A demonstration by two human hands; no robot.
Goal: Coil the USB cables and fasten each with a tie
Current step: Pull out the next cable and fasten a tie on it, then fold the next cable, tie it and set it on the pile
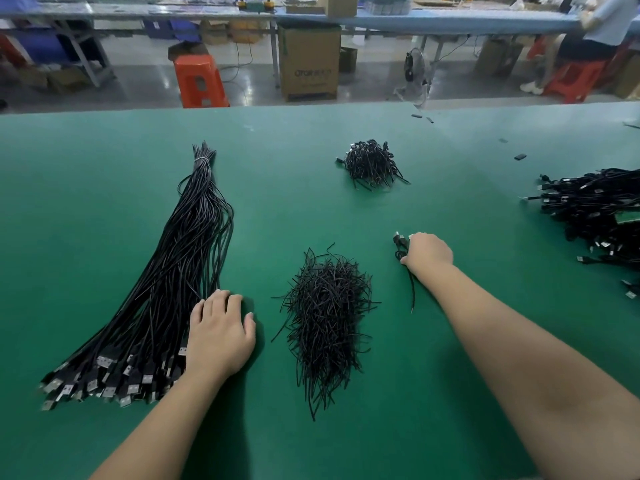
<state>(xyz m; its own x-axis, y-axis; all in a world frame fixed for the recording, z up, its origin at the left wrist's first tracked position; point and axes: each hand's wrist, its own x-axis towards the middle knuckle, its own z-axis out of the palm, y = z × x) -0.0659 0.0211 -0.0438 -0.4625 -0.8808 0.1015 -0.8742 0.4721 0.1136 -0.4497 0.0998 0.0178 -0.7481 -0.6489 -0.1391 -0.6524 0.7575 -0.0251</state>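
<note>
Head view
Left hand: the left hand (219,336) lies flat on the green counter (104,161), fingers relaxed, touching the edge of the straight cable bundle (166,289).
Right hand: the right hand (427,252) grips a coiled cable (401,247), its tail trailing toward the person.
Ties: a tie pile (327,323) sits between the hands; a smaller pile (372,162) lies farther back.
Finished cables: a heap (595,209) at the far right.

"OTOR" on cardboard box (309,60)
</note>
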